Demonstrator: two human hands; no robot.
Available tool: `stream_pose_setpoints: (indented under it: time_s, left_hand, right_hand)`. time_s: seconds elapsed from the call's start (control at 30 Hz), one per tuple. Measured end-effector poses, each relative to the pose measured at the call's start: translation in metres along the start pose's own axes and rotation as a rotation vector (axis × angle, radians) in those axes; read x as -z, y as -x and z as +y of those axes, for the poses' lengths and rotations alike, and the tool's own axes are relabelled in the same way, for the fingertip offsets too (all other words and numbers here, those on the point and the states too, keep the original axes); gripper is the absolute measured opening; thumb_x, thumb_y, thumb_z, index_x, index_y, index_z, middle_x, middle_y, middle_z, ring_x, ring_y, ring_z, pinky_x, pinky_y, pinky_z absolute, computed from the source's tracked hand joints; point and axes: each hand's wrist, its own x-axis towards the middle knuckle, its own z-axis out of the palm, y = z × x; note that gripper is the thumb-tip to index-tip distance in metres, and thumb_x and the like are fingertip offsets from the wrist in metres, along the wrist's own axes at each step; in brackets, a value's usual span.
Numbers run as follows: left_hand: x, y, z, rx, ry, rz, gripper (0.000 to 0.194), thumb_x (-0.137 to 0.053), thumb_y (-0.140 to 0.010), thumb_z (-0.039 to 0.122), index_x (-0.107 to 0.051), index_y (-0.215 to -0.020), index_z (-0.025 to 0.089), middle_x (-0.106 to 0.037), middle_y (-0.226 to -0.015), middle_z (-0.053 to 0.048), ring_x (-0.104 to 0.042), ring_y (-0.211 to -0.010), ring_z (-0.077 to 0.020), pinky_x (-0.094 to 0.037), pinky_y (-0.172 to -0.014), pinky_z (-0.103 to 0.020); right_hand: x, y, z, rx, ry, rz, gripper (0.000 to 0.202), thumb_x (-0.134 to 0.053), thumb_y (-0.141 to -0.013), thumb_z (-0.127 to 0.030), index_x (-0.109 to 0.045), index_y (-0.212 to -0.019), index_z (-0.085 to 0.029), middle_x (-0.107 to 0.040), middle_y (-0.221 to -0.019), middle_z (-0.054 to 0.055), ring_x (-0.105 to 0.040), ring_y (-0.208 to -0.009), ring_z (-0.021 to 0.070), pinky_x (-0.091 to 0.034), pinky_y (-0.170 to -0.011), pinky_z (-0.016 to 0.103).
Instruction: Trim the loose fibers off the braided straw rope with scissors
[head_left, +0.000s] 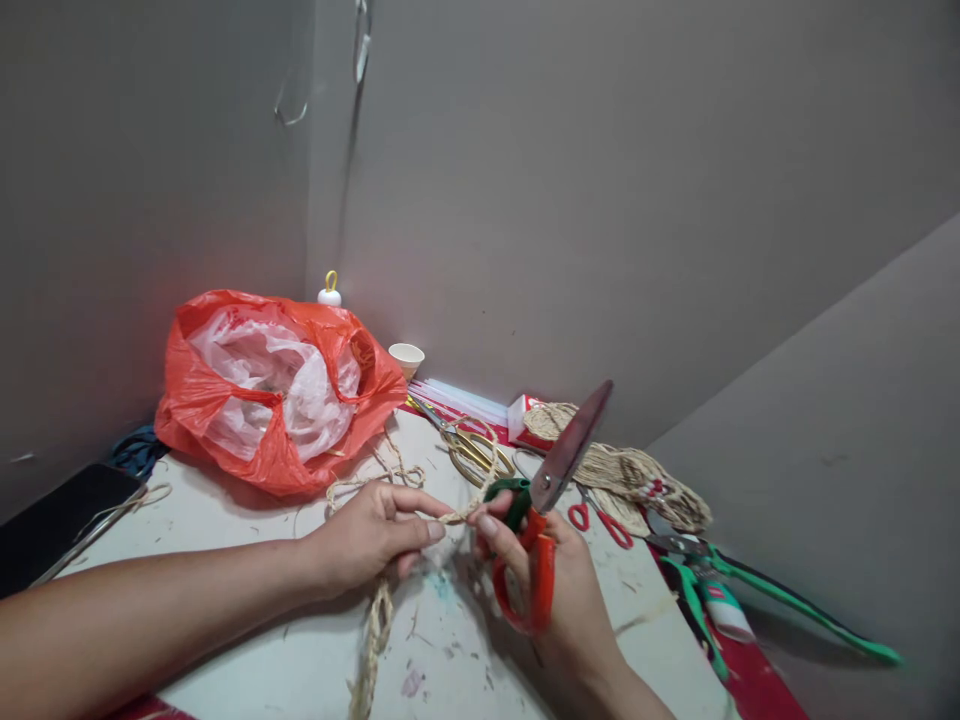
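My left hand [382, 535] pinches a strand of beige braided cord [457, 515] between thumb and fingers. Opposite it, my right hand [562, 580] has the scissors [564, 455] with orange and green handles hooked in it, blades closed and pointing up to the right. Its thumb and fingertips also meet at the cord, close to my left fingertips. One length of the cord hangs below my left hand toward the front of the table, and thin loops lie behind it. The fingers of my right hand are partly hidden by the scissor handles.
A red plastic bag [277, 395] with white plastic inside stands back left, beside a dark phone-like slab [71, 520]. Gold-handled scissors [480, 455], a paper cup [406, 358] and cord bundles [637, 475] lie along the back. Red-handled scissors [615, 530] and green-handled shears [795, 600] are right.
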Motion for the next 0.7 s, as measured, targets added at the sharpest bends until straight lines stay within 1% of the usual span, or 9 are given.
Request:
stream_pose_setpoints:
  time_s: [0.07, 0.17, 0.27, 0.37, 0.5, 0.63, 0.7]
  left_hand:
    - [0.003, -0.003, 0.002, -0.030, 0.093, 0.056, 0.037, -0.066, -0.075, 0.039, -0.065, -0.101, 0.013, -0.044, -0.039, 0.008, -0.026, -0.034, -0.0028, -0.013, -0.039, -0.020]
    - [0.008, -0.008, 0.005, -0.067, 0.216, 0.103, 0.036, -0.067, -0.074, 0.037, -0.062, -0.101, 0.014, -0.042, -0.038, 0.009, -0.021, -0.032, -0.0022, -0.010, -0.038, -0.020]
    - [0.012, -0.010, 0.009, -0.082, 0.281, 0.119, 0.035, -0.068, -0.073, 0.036, -0.062, -0.099, 0.014, -0.041, -0.038, 0.010, -0.018, -0.031, -0.0016, -0.008, -0.038, -0.020]
    - [0.014, -0.010, 0.010, -0.101, 0.323, 0.123, 0.034, -0.068, -0.073, 0.036, -0.060, -0.098, 0.014, -0.042, -0.037, 0.010, -0.017, -0.030, -0.0013, -0.007, -0.037, -0.020]
    - [0.016, -0.010, 0.009, -0.107, 0.346, 0.123, 0.035, -0.068, -0.073, 0.036, -0.059, -0.099, 0.015, -0.041, -0.036, 0.011, -0.018, -0.029, -0.0016, -0.007, -0.036, -0.020]
    - [0.016, -0.010, 0.009, -0.109, 0.333, 0.138, 0.034, -0.069, -0.072, 0.036, -0.058, -0.097, 0.015, -0.041, -0.036, 0.011, -0.019, -0.029, -0.0016, -0.007, -0.037, -0.021]
    - [0.015, -0.010, 0.010, -0.116, 0.321, 0.151, 0.036, -0.070, -0.071, 0.037, -0.058, -0.096, 0.014, -0.041, -0.036, 0.011, -0.019, -0.030, -0.0014, -0.007, -0.038, -0.021]
  right_hand:
    - [0.005, -0.004, 0.000, 0.045, 0.131, 0.062, 0.036, -0.070, -0.068, -0.048, -0.052, -0.082, -0.021, -0.051, -0.059, -0.004, -0.046, -0.050, 0.0111, -0.037, -0.046, 0.023]
    - [0.016, -0.013, 0.006, 0.214, 0.403, 0.101, 0.036, -0.069, -0.066, -0.050, -0.048, -0.074, -0.022, -0.046, -0.056, -0.005, -0.041, -0.048, 0.0105, -0.034, -0.045, 0.023]
    - [0.024, -0.020, 0.014, 0.384, 0.713, 0.055, 0.033, -0.067, -0.069, -0.048, -0.045, -0.073, -0.023, -0.045, -0.053, -0.007, -0.040, -0.048, 0.0105, -0.035, -0.047, 0.022]
    - [0.027, -0.021, 0.018, 0.443, 0.934, 0.010, 0.031, -0.062, -0.072, -0.048, -0.043, -0.080, -0.024, -0.052, -0.057, -0.006, -0.046, -0.048, 0.0129, -0.037, -0.048, 0.024]
    - [0.029, -0.021, 0.018, 0.496, 1.111, 0.033, 0.032, -0.057, -0.074, -0.048, -0.043, -0.089, -0.024, -0.060, -0.067, 0.000, -0.055, -0.054, 0.0179, -0.039, -0.050, 0.027]
    - [0.030, -0.023, 0.018, 0.588, 1.214, 0.080, 0.027, -0.055, -0.076, -0.048, -0.045, -0.085, -0.024, -0.060, -0.068, 0.001, -0.055, -0.055, 0.0180, -0.037, -0.051, 0.027]
    - [0.029, -0.023, 0.018, 0.607, 1.247, 0.107, 0.027, -0.054, -0.077, -0.049, -0.046, -0.083, -0.024, -0.060, -0.066, 0.001, -0.056, -0.055, 0.0180, -0.036, -0.051, 0.027]
